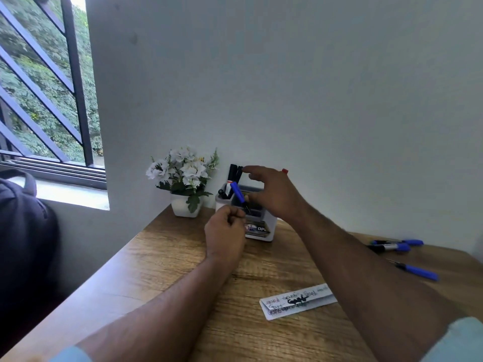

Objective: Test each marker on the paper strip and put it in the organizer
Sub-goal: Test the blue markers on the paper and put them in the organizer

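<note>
Upright, blue-capped marker point(239, 195) sticks above left hand point(226, 232).

Organizer point(257, 232) front mostly behind both hands; paper strip point(298, 302) scribbles too small to read.

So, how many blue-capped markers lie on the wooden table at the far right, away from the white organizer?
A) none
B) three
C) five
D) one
B: three blue-capped markers lie on the wooden table at the right: two side by side and one nearer, all apart from the white organizer.
</note>
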